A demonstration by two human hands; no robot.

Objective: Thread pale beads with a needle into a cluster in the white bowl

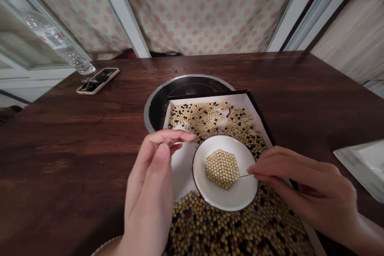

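A white bowl [247, 192] with a dark rim sits over a shallow box lid of loose beads. Inside the bowl lies a cluster of pale yellow beads [222, 169]. My right hand [312, 188] pinches a thin wire [244, 175], whose far end reaches the edge of that cluster. To the left of the bowl, my left hand [153, 184] is held with curved fingers apart, and no object shows in it. More beads [222, 228], mostly yellow with black and a few coloured ones, fill the near part of the box lid [183, 172].
Behind the box lid is a round dark tray [162, 92] with a metal rim, partly under it. A phone [97, 81] and a clear plastic bottle [60, 42] are at the back left. A white packet [363, 164] lies at the right on the wooden table [75, 160].
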